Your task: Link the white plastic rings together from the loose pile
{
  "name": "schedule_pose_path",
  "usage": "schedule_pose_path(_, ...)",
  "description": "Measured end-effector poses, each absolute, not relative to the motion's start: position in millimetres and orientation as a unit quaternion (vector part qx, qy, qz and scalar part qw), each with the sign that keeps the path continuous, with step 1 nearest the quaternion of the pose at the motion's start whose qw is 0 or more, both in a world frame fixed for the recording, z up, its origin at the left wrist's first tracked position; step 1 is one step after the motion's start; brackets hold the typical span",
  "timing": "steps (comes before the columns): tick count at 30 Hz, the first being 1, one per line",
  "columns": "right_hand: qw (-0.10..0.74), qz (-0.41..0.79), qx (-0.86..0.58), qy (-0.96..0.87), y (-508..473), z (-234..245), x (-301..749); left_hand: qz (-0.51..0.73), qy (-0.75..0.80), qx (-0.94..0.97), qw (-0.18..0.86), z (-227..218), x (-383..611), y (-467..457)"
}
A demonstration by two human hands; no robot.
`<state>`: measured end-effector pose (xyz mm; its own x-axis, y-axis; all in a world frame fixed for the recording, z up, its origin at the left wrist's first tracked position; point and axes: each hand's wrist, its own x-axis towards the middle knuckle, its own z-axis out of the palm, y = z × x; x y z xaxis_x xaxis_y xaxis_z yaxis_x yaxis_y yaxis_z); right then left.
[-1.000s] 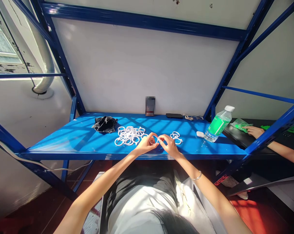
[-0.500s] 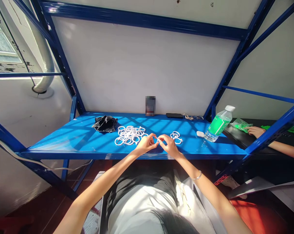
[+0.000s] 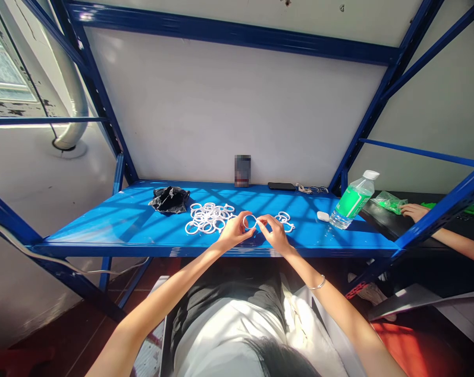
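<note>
A white plastic ring [image 3: 251, 221] is held up between both of my hands just above the blue shelf [image 3: 115, 230]. My left hand [image 3: 233, 233] pinches its left side and my right hand [image 3: 276, 233] pinches its right side. To the left of my hands lies a pile of several white rings [image 3: 209, 218]. A smaller cluster of white rings [image 3: 284, 221] lies on the shelf just beyond my right hand.
A crumpled black bag [image 3: 169, 199] lies left of the pile. At the back stand a small dark box [image 3: 242, 170] and a black phone [image 3: 281, 186]. A white earbud case [image 3: 323, 215] and a green-labelled water bottle [image 3: 352, 200] are at right. Another person's hand [image 3: 412, 211] rests on the neighbouring black table.
The ring between my fingers has been lifted and turned so its full circle now faces me. My hands stay in nearly the same spot.
</note>
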<state>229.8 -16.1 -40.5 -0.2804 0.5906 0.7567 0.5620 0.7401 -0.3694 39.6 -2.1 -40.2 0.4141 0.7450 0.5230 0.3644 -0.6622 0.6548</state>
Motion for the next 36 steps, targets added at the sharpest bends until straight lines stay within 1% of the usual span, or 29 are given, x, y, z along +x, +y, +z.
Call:
schedule_pose_path(4, 0.485, 0.010, -0.352, -0.801, -15.7, -40.7, 229.7, 0.428, 0.349, 0.813, 0.186, -46.6, 40.8, 2.1)
schedule_pose_path(11, 0.481, 0.010, -0.352, -0.803, -12.7, -42.6, 230.0, 0.405, 0.366, 0.836, 0.057, -53.1, 44.9, 5.5)
schedule_pose_path(15, 0.475, 0.008, -0.364, -0.801, -12.7, -42.9, 229.2, 0.383, 0.369, 0.847, -0.002, -45.2, 34.7, 15.4)
schedule_pose_path(18, 0.464, -0.020, -0.396, -0.792, -10.6, -44.4, 230.7, 0.391, 0.405, 0.825, -0.044, -34.0, 11.6, 30.4)
schedule_pose_path(23, 0.430, -0.071, -0.512, -0.740, 4.3, -52.3, 250.9, 0.371, 0.503, 0.780, -0.035, -25.4, -41.6, 56.9)
schedule_pose_path(28, 0.379, -0.028, -0.611, -0.695, 20.7, -65.4, 282.1, 0.304, 0.582, 0.754, 0.013, -32.7, -71.5, 69.4)
schedule_pose_path(32, 0.344, -0.007, -0.620, -0.705, 26.0, -73.6, 290.9, 0.287, 0.580, 0.761, 0.045, -34.3, -73.1, 70.4)
schedule_pose_path(36, 0.314, -0.010, -0.576, -0.755, 23.6, -73.6, 284.8, 0.283, 0.564, 0.776, 0.009, -34.0, -68.0, 68.5)
